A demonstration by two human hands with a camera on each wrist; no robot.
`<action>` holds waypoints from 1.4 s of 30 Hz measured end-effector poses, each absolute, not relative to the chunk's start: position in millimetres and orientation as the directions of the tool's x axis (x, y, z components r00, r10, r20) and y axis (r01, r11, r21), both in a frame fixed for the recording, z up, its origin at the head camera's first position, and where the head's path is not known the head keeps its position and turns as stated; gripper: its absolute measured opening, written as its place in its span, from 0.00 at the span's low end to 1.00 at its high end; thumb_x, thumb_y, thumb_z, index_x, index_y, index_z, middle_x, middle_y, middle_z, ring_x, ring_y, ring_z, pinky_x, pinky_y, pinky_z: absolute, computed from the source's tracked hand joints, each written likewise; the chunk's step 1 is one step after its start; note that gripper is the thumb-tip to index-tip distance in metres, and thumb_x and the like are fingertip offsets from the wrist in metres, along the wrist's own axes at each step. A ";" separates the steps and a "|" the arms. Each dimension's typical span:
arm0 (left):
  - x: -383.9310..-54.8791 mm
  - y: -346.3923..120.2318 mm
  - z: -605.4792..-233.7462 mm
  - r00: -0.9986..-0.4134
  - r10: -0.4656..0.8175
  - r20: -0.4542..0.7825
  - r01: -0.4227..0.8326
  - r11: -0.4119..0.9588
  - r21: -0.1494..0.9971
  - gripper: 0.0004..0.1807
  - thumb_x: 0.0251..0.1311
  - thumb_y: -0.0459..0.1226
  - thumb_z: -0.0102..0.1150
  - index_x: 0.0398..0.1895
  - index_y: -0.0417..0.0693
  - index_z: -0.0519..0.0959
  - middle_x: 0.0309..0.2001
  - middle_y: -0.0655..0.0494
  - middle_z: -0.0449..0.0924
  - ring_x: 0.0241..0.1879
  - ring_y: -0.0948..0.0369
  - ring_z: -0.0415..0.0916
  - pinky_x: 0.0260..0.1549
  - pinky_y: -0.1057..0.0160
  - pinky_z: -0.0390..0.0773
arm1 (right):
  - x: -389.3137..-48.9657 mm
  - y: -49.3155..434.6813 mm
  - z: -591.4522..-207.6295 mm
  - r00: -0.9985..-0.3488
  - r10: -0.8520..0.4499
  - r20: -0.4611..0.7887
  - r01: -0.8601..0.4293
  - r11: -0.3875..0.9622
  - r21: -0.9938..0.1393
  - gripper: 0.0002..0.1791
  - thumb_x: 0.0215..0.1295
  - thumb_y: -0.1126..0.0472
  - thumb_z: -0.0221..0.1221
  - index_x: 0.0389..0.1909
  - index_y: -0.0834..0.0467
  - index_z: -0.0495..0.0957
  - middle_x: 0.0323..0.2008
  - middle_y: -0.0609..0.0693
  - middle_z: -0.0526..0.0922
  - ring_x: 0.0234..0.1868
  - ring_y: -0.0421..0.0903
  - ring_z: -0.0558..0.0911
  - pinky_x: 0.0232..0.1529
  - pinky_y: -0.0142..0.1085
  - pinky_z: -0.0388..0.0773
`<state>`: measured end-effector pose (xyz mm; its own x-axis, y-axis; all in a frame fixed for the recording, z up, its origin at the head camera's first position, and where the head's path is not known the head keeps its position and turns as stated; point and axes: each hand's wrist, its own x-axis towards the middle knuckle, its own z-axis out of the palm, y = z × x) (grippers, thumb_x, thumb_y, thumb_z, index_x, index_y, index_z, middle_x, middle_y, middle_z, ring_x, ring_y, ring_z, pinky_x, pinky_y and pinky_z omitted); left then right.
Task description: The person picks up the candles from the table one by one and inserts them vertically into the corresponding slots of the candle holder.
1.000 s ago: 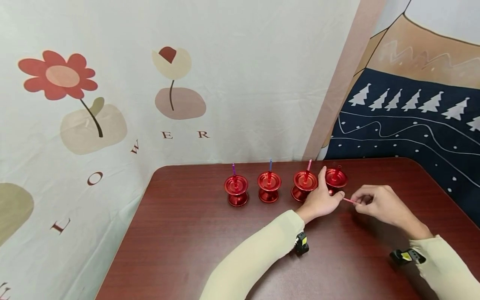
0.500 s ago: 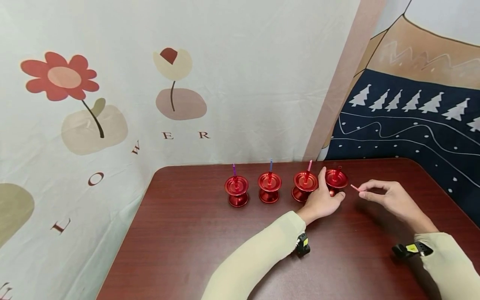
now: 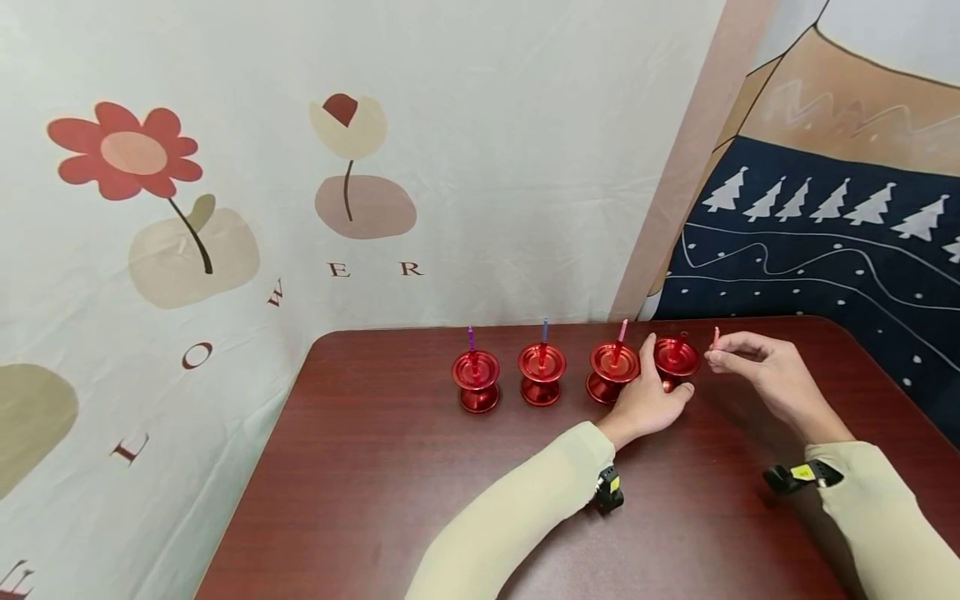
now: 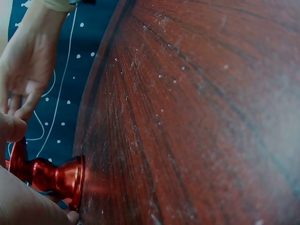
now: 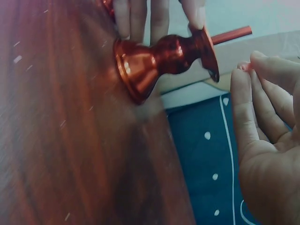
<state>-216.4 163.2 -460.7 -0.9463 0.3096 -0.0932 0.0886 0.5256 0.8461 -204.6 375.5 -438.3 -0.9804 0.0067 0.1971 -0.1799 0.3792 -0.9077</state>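
Observation:
At the right end of a row of red metal candle holders, my left hand [image 3: 647, 402] grips the last candle holder [image 3: 677, 360] by its body. In the right wrist view this holder's bare tube [image 5: 233, 35] sticks up from its dish, with left fingers [image 5: 160, 21] along the far side. My right hand [image 3: 780, 387] pinches a small pink candle [image 3: 716, 334] upright between thumb and fingertips, just right of the dish. Most of that candle is hidden by the fingers in the right wrist view.
Left of the gripped holder stand three others, bearing a pink candle [image 3: 623, 330], a blue candle [image 3: 545, 330] and a purple candle [image 3: 471, 337]. All stand near the back edge of the dark wooden table [image 3: 360, 467], with a printed cloth [image 3: 510, 208] behind.
My right hand has lifted the pink candle away from near the left thumb and turned it from lying flat to upright, beside the dish. The left hand stays on its holder.

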 end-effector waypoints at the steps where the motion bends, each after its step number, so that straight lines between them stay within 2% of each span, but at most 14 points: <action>1: -216.4 163.7 -461.1 -0.946 0.311 -0.092 0.090 0.522 0.848 0.51 0.71 0.52 0.69 0.89 0.69 0.48 0.69 0.55 0.82 0.61 0.51 0.86 0.66 0.47 0.80 | -206.3 373.4 -437.2 -0.977 0.006 0.212 -0.196 0.351 -0.915 0.10 0.77 0.69 0.67 0.52 0.71 0.84 0.40 0.40 0.92 0.39 0.37 0.91 0.46 0.26 0.85; 9: -213.2 164.4 -459.1 -0.947 0.310 -0.084 0.081 0.482 0.872 0.48 0.73 0.53 0.66 0.89 0.66 0.49 0.77 0.57 0.74 0.71 0.50 0.78 0.70 0.45 0.76 | -215.9 355.7 -427.8 -0.928 0.037 0.370 -0.358 0.178 -0.917 0.09 0.74 0.78 0.64 0.51 0.75 0.82 0.42 0.46 0.91 0.41 0.38 0.92 0.47 0.27 0.85; 13: -213.4 165.1 -459.4 -0.949 0.307 -0.071 0.086 0.469 0.879 0.46 0.76 0.53 0.63 0.89 0.63 0.50 0.77 0.55 0.74 0.71 0.50 0.78 0.71 0.45 0.75 | -218.5 348.2 -422.9 -0.908 0.054 0.416 -0.402 0.174 -0.899 0.10 0.74 0.78 0.65 0.53 0.75 0.82 0.42 0.47 0.92 0.42 0.38 0.92 0.49 0.28 0.85; 17: -215.1 166.9 -462.2 -0.950 0.308 -0.054 0.100 0.464 0.880 0.44 0.78 0.51 0.61 0.89 0.62 0.50 0.77 0.53 0.74 0.71 0.50 0.78 0.72 0.47 0.74 | -221.8 344.5 -420.1 -0.904 0.038 0.425 -0.401 0.263 -0.877 0.11 0.76 0.74 0.65 0.55 0.73 0.83 0.43 0.45 0.92 0.44 0.36 0.91 0.51 0.26 0.83; 21: -213.7 166.9 -460.6 -0.951 0.303 -0.058 0.093 0.464 0.881 0.44 0.77 0.52 0.62 0.88 0.62 0.51 0.77 0.54 0.74 0.72 0.51 0.78 0.72 0.47 0.74 | -224.6 343.7 -421.4 -0.914 0.028 0.405 -0.367 0.369 -0.854 0.09 0.77 0.71 0.65 0.54 0.68 0.85 0.43 0.43 0.91 0.44 0.34 0.89 0.50 0.23 0.82; 28: -212.0 165.7 -458.7 -0.953 0.297 -0.064 0.085 0.464 0.882 0.44 0.76 0.52 0.62 0.88 0.63 0.51 0.77 0.56 0.74 0.71 0.52 0.78 0.72 0.47 0.75 | -225.6 341.8 -422.3 -0.909 0.000 0.416 -0.355 0.521 -0.776 0.09 0.77 0.69 0.67 0.52 0.70 0.85 0.41 0.40 0.88 0.40 0.34 0.84 0.42 0.20 0.81; 34: -211.6 165.1 -458.3 -0.953 0.299 -0.056 0.095 0.467 0.879 0.44 0.77 0.53 0.62 0.88 0.62 0.51 0.76 0.55 0.76 0.70 0.52 0.79 0.72 0.48 0.75 | -224.4 338.2 -419.7 -0.901 -0.028 0.433 -0.360 0.604 -0.711 0.06 0.77 0.67 0.68 0.50 0.64 0.87 0.40 0.38 0.87 0.39 0.30 0.83 0.44 0.18 0.78; 37: -211.6 165.5 -458.8 -0.953 0.297 -0.060 0.090 0.467 0.879 0.44 0.77 0.53 0.62 0.88 0.64 0.51 0.76 0.55 0.76 0.70 0.52 0.79 0.72 0.48 0.75 | -224.0 336.7 -418.4 -0.898 -0.032 0.439 -0.360 0.626 -0.691 0.06 0.77 0.66 0.67 0.49 0.63 0.88 0.40 0.41 0.87 0.39 0.29 0.83 0.43 0.18 0.78; 42: -212.7 165.1 -459.5 -0.953 0.296 -0.064 0.085 0.466 0.880 0.43 0.77 0.53 0.62 0.88 0.65 0.51 0.76 0.55 0.75 0.70 0.52 0.79 0.72 0.48 0.74 | -224.8 335.7 -412.9 -0.894 -0.046 0.446 -0.360 0.667 -0.652 0.04 0.76 0.67 0.68 0.46 0.63 0.89 0.39 0.54 0.90 0.37 0.29 0.82 0.41 0.17 0.77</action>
